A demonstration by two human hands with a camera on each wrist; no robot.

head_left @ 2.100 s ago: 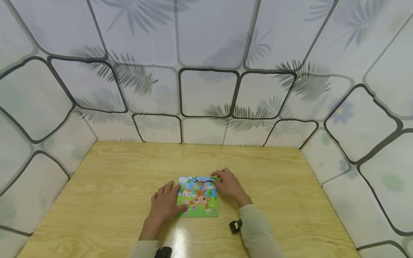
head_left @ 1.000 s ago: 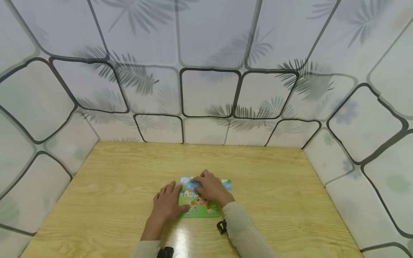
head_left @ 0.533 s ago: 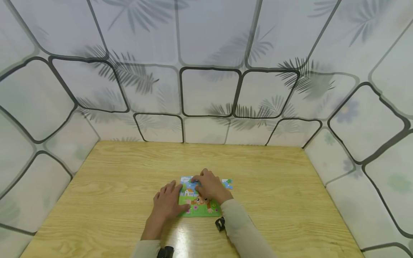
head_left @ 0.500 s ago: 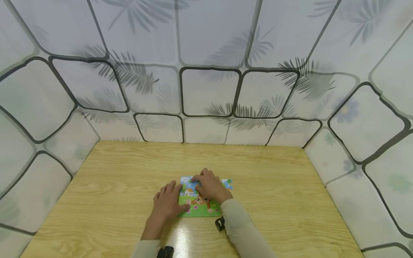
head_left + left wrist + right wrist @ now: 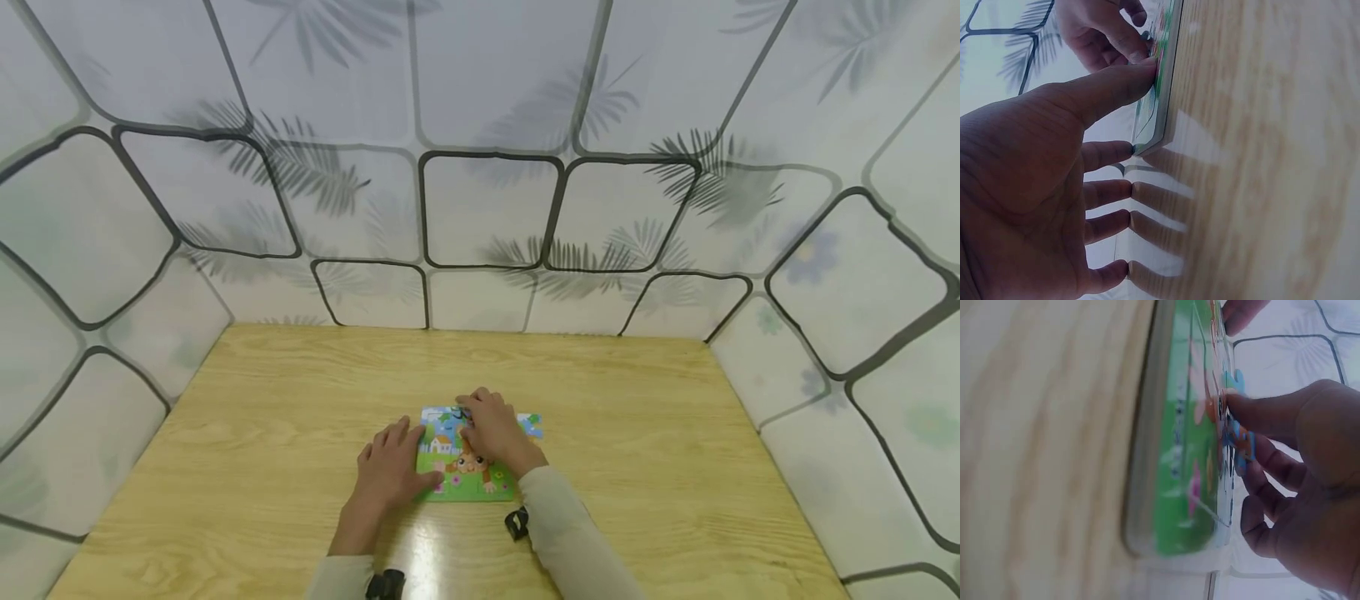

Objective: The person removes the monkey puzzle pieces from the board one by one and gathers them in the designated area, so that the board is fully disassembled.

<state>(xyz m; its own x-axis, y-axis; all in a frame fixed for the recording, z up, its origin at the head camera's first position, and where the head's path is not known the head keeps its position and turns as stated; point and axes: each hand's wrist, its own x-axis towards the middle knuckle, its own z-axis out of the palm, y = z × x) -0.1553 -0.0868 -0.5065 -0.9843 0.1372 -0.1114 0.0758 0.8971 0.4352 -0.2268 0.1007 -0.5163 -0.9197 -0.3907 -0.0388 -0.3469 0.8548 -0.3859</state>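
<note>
A jigsaw puzzle (image 5: 450,468) with a monkey and a house lies flat in its tray on the table. My left hand (image 5: 392,467) rests at its left side, fingers spread with tips on the tabletop and thumb on the puzzle's face, as the left wrist view shows. My right hand (image 5: 495,429) is over the upper right of the puzzle and hides that part. Between its thumb and fingers it pinches a blue and orange puzzle piece (image 5: 1244,440), tilted up from the puzzle's face. A loose blue and green puzzle piece (image 5: 532,424) lies just right of the tray.
The wooden table (image 5: 300,375) reaches back to a patterned fabric wall (image 5: 480,217), which also encloses both sides. A black strap piece (image 5: 517,523) hangs by the right sleeve (image 5: 570,521), and another black strap (image 5: 386,583) is by the left sleeve.
The right hand moved left from the puzzle's upper right corner; a corner piece now lies right of the tray. Most recently it shifted slightly right with another piece. The left hand stays put.
</note>
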